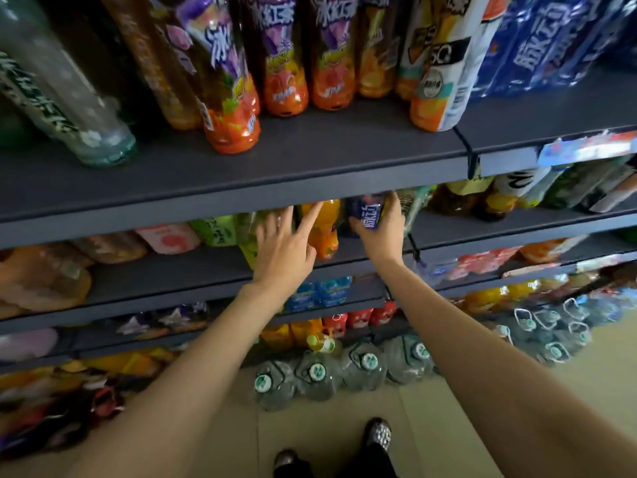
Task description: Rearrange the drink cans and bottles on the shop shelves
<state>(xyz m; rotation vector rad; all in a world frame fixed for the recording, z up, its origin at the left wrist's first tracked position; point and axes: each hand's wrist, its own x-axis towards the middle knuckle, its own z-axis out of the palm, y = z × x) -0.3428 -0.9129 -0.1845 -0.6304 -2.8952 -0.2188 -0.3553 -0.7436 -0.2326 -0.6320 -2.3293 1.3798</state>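
- Top shelf [310, 157]: dark grey board across the upper half of the frame, carrying tall tea bottles [286, 63] with purple labels and orange bases at upper centre, a clear bottle [69, 108] tilted at upper left, and blue-wrapped packs [544, 46] at upper right.
- Second shelf [165, 274]: runs through mid-frame; you reach into it with both arms, and its stock at far left is blurred.
- Your left arm: enters from the lower left and stretches up to centre frame, forearm bare.
- Your right arm: enters from the lower right and angles up towards centre, forearm bare.
- Water jugs [344, 370]: a row with green-and-white caps on the floor, lower centre, running off to the right.
- Your left hand [282, 250]: back towards the camera, fingers spread and nearly straight, gripping nothing; the forefinger lies against the orange bottle [324, 232] standing just right of it.
- Your right hand [382, 229]: fingers and thumb curled round the blue bottle [368, 212], which sits on the second shelf at centre, just right of the orange bottle, its top hidden under the shelf above.
- Your shoes [379, 432]: bottom centre, on pale floor tiles.
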